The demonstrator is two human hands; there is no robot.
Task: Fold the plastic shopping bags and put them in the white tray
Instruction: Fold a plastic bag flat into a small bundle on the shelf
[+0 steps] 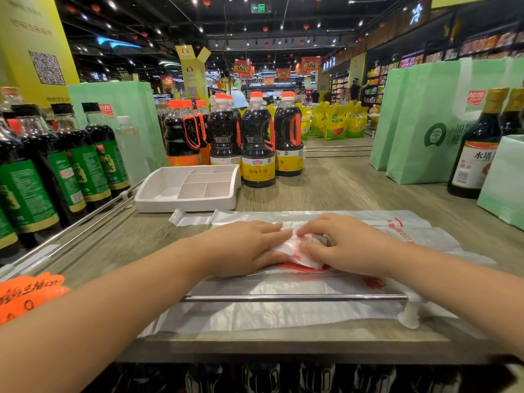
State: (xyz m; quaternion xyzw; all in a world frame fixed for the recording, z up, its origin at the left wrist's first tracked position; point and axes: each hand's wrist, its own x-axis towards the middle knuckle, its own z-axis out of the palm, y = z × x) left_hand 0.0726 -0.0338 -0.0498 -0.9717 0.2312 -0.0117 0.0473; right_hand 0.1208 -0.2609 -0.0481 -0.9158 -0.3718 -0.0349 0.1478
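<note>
You are pressing your left hand (249,245) flat on a small folded bag (300,255). Your right hand (340,245) is pinching it, I think. It is lying on flat bags (269,313) stretching left to right across the wooden table (340,188). The white tray (184,205) is sitting behind, near shop bottles (258,143).

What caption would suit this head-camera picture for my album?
Left hand presses and right hand pinches a half-folded plastic bag atop flat bags; the white tray sits behind.

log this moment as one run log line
step: folding | left grip: presses folded bag | right grip: pinches it | tray: no bags yet | other bags: flat underneath
</note>
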